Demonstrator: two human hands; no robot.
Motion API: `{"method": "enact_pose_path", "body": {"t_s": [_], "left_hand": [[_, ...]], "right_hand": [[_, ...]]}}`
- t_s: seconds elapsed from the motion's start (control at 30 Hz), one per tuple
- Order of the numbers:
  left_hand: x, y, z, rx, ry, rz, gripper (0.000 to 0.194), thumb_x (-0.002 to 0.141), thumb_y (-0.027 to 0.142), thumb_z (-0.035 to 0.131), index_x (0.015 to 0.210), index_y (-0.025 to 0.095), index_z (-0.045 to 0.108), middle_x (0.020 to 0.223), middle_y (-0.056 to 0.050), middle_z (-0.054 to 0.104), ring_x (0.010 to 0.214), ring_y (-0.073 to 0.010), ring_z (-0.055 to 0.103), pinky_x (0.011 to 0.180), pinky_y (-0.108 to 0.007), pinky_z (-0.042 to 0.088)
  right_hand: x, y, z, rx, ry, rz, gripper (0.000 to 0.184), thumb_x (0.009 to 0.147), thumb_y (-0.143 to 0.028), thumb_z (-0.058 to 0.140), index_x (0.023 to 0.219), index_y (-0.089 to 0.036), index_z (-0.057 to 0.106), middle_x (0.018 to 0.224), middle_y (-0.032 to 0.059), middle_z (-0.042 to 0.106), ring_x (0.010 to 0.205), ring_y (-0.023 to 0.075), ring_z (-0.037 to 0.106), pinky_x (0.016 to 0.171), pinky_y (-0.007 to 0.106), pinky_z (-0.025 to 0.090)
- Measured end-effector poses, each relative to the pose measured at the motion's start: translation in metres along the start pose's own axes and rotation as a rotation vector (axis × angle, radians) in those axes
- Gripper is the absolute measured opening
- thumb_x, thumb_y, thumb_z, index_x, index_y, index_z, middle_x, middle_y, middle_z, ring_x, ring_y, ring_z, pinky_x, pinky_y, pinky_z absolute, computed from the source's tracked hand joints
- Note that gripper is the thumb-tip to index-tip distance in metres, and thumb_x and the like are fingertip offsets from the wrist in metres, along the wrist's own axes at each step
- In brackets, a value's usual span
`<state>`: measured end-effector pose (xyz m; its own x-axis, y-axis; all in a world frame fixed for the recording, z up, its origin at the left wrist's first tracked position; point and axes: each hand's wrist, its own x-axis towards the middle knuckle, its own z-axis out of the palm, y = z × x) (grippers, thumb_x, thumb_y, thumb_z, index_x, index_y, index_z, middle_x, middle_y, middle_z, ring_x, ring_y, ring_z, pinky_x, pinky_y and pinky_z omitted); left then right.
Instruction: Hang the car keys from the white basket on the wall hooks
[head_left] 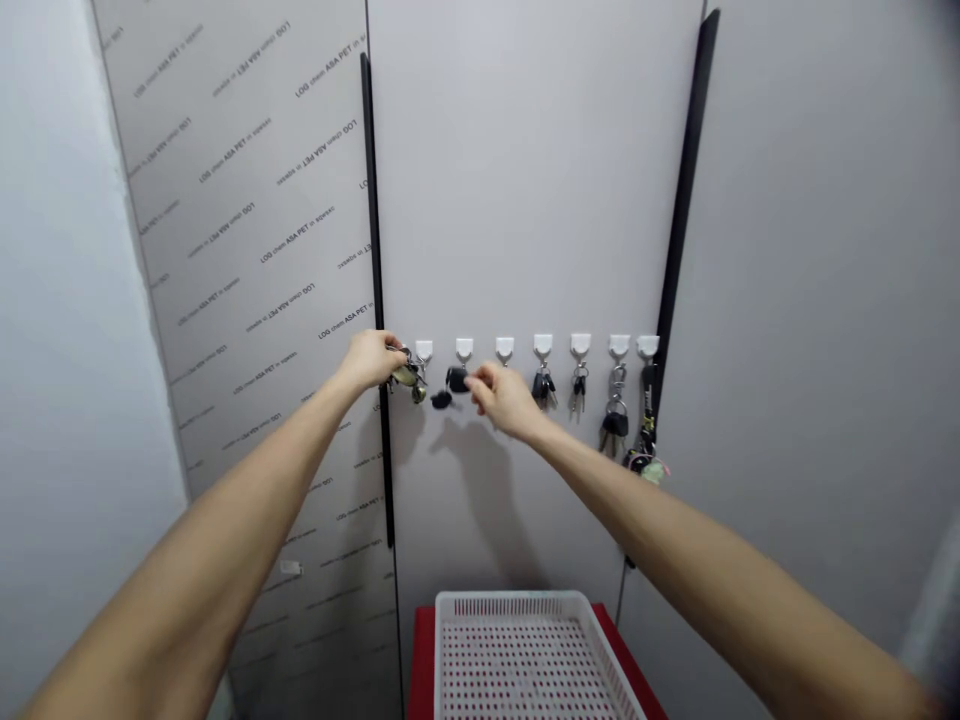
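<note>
The left hand point(373, 358) is grasping a bunch of keys point(407, 377) beside a white hook point(424, 349) at left; the right hand point(506, 400) is pinching a black key fob point(457, 380) below the next hook point(464, 348); other keys point(580, 385) are hanging farther right; a white basket point(512, 601) is standing near.

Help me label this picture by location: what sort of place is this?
Probably a room with built-in storage, home or workplace I can't tell: tall panels with long black handles look like cabinet doors, and keys hang from a row of white hooks.
</note>
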<state>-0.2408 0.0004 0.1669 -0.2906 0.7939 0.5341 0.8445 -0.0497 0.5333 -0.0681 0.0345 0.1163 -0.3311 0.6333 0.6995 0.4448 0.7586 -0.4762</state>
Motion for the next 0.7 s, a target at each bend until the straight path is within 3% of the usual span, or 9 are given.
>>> {"method": "enact_pose_path", "body": {"t_s": [0.1, 0.17, 0.4, 0.5, 0.6, 0.7], "left_hand": [[0.003, 0.002, 0.000, 0.063, -0.225, 0.004, 0.005, 0.046, 0.016, 0.052, 0.050, 0.017, 0.055, 0.032, 0.005, 0.042, 0.035, -0.0075, 0.040, 0.039, -0.018, 0.031], [0.004, 0.003, 0.002, 0.042, -0.290, -0.009, 0.003, 0.044, 0.013, 0.051, 0.044, 0.016, 0.052, 0.029, 0.006, 0.038, 0.031, -0.0068, 0.035, 0.036, -0.018, 0.028], [-0.016, -0.013, 0.016, -0.331, -0.239, -0.006, 0.006, 0.049, 0.016, 0.049, 0.055, 0.015, 0.051, 0.035, 0.006, 0.039, 0.030, -0.0047, 0.033, 0.033, -0.017, 0.025], [-0.029, -0.032, 0.030, -0.431, -0.126, -0.027, 0.010, 0.051, 0.019, 0.048, 0.060, 0.016, 0.050, 0.039, 0.006, 0.042, 0.032, -0.0048, 0.035, 0.033, -0.016, 0.026], [-0.026, -0.043, 0.034, -0.483, 0.058, -0.076, 0.012, 0.049, 0.017, 0.048, 0.061, 0.015, 0.050, 0.043, 0.007, 0.044, 0.034, -0.0038, 0.036, 0.035, -0.015, 0.028], [-0.007, -0.040, 0.022, -0.517, 0.097, -0.075, 0.012, 0.048, 0.016, 0.048, 0.059, 0.015, 0.050, 0.044, 0.006, 0.044, 0.034, -0.0035, 0.036, 0.035, -0.015, 0.028]], "right_hand": [[-0.040, 0.025, 0.010, -0.058, -0.184, 0.025, 0.017, 0.069, -0.029, 0.037, 0.062, -0.015, 0.044, 0.047, -0.0035, 0.047, 0.038, 0.0051, 0.042, 0.043, 0.017, 0.033], [-0.067, 0.045, 0.015, -0.065, -0.301, 0.104, 0.018, 0.069, -0.028, 0.036, 0.061, -0.015, 0.044, 0.046, -0.0034, 0.046, 0.038, 0.0053, 0.041, 0.042, 0.017, 0.032], [-0.162, 0.109, 0.030, -0.076, -0.577, 0.368, 0.016, 0.068, -0.023, 0.033, 0.061, -0.014, 0.045, 0.045, -0.0032, 0.043, 0.039, 0.0053, 0.037, 0.040, 0.016, 0.027], [-0.199, 0.129, 0.035, -0.098, -0.626, 0.429, 0.015, 0.066, -0.020, 0.033, 0.064, -0.014, 0.046, 0.048, -0.0028, 0.044, 0.041, 0.0058, 0.037, 0.041, 0.016, 0.026], [-0.220, 0.139, 0.038, -0.126, -0.642, 0.410, 0.011, 0.062, -0.018, 0.036, 0.061, -0.015, 0.046, 0.051, -0.0022, 0.046, 0.047, 0.0065, 0.038, 0.044, 0.017, 0.027], [-0.223, 0.140, 0.039, -0.126, -0.662, 0.431, 0.012, 0.062, -0.019, 0.035, 0.061, -0.015, 0.047, 0.052, -0.0021, 0.045, 0.048, 0.0068, 0.037, 0.044, 0.017, 0.027]]}}
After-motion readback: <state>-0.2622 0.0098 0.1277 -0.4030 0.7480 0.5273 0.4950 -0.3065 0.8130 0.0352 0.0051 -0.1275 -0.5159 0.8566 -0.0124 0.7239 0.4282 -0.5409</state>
